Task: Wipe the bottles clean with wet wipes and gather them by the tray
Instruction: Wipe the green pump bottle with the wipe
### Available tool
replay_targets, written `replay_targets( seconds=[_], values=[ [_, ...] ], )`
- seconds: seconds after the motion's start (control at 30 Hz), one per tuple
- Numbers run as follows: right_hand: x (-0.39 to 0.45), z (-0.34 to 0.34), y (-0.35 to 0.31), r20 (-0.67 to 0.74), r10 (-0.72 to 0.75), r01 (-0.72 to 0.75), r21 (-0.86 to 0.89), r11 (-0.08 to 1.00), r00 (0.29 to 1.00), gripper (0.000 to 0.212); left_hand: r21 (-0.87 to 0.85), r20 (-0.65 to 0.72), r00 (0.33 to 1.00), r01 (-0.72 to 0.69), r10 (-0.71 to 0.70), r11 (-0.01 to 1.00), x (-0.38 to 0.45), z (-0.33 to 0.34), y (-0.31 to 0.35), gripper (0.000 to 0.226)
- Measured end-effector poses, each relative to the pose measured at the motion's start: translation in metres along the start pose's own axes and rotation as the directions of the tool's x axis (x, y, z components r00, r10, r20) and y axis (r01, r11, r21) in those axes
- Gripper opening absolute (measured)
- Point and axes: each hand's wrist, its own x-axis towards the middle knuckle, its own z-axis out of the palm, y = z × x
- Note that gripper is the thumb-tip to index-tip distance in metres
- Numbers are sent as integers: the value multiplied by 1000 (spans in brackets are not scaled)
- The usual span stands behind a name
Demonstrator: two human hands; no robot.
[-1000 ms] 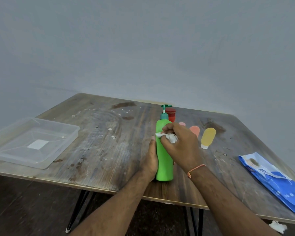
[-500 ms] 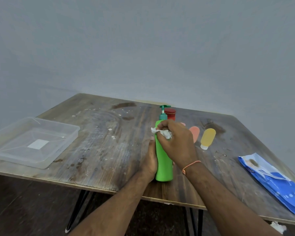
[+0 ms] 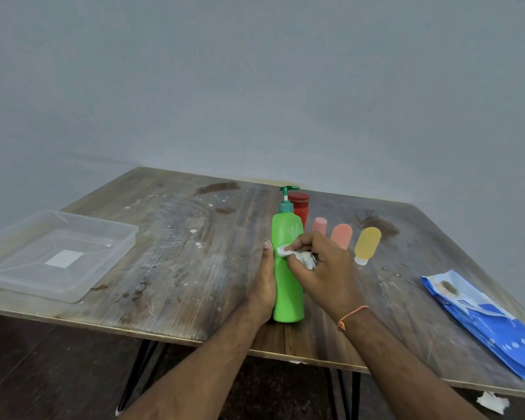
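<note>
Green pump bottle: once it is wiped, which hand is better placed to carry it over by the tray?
Left. The left hand already grips the green pump bottle on the clear tray's side; the right hand holds the wet wipe.

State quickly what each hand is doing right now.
Left hand: grips the tall green plastic pump bottle.
Right hand: pinches a crumpled white wet wipe against that bottle.

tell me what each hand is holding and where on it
The left hand grips the green pump bottle by the lower left side of its body. The right hand pinches a crumpled wet wipe against the bottle's middle.
</note>
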Motion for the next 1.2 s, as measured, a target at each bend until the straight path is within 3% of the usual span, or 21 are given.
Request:
replay_targets(
  seconds=[0.17,0.37,0.53,0.7,0.87,1.07,1.2],
  values=[
    [4,-5,9,-51,146,-142,65,988,988,23,11,78,995,58,-58,998,3,0,-2,84],
    [-4,-2,12,6,133,-133,56,990,991,23,-57,29,994,111,-109,992,1,-3,3,82],
    [4,-4,16,-98,241,-232,88,969,966,21,-67,71,991,115,-110,991,2,1,5,78],
    [-4,-2,20,-32,188,-184,107,977,982,22,-106,65,991,120,-114,987,1,0,4,75],
    [3,-7,21,-119,287,-270,139,953,951,22,-83,90,986,146,-138,986,3,-2,2,86],
    [-2,-4,22,-60,236,-224,159,961,970,22,-94,92,989,122,-113,988,0,0,4,81],
    [5,-8,24,-125,276,-254,164,953,953,20,-79,120,985,131,-121,988,-2,2,5,82]
  ],
)
